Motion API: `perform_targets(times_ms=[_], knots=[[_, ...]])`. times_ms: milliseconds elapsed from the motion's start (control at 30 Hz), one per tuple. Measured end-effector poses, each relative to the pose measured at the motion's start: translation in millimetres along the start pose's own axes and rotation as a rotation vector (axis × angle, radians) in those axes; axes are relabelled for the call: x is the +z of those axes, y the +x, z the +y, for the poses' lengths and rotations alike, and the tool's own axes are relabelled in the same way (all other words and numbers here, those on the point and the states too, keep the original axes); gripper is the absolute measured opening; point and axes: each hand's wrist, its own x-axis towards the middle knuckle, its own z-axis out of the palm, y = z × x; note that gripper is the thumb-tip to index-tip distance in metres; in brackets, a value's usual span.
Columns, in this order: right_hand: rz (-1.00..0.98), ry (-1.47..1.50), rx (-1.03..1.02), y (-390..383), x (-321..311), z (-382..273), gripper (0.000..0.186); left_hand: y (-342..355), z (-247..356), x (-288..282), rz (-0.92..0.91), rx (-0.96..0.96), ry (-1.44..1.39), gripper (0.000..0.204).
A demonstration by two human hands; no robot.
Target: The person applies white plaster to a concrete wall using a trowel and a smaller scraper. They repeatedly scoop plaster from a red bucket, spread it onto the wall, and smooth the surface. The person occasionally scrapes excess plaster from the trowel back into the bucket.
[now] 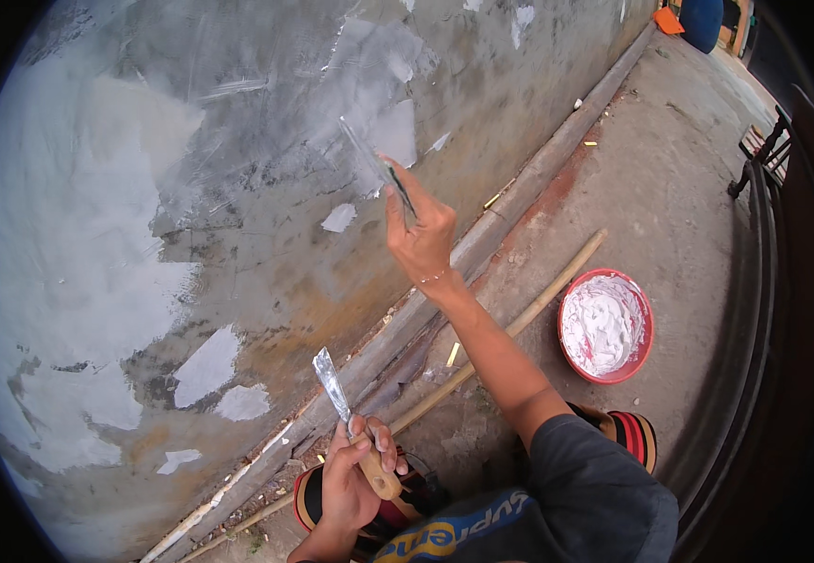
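My right hand (423, 235) is raised at the grey wall (276, 178), its fingers closed on a flat scraper (366, 147). Seen nearly edge-on, the scraper's thin blade is close to the wall; whether it touches I cannot tell. Lower down, my left hand (346, 488) grips a putty knife (331, 380) by its wooden handle, blade pointing up and away, with whitish smears on the metal. White filler (78, 272) coats much of the wall's left side, with smaller patches farther right. To my right a red bowl (650, 324) on the ground holds white putty (602, 321).
A long wooden pole (538, 305) lies on the concrete ground (656, 178) between the bowl and the wall, passing under my right arm. A ledge (482, 235) runs along the wall's foot. Dark furniture (766, 188) stands at the right; a blue barrel (703, 23) stands far off.
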Motion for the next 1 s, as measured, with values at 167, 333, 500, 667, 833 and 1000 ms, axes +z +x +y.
perform_targets(times_ms=[167,333,500,667,833,1000], knots=[[0.106,-0.231,0.343,44.1,-15.5,52.8,0.036,-6.2,-1.1,4.7,0.009,-0.002,-0.002,0.018],[0.027,-0.043,-0.136,-2.7,11.5,33.3,0.04,-0.2,-4.0,5.9,0.017,-0.026,0.005,0.019],[0.13,-0.038,-0.03,47.9,-27.5,46.4,0.045,-1.4,-4.3,7.6,0.0,-0.032,0.016,0.02],[0.252,-0.171,-0.028,76.4,5.7,83.3,0.056,0.2,-5.6,4.8,0.016,-0.015,0.049,0.014],[0.083,-0.178,-0.222,12.9,59.0,14.0,0.065,12.4,-10.9,6.8,0.029,-0.052,0.059,0.014],[-0.139,0.159,-0.084,37.9,-14.0,9.3,0.045,18.0,-14.4,10.0,0.018,-0.097,0.013,0.015]])
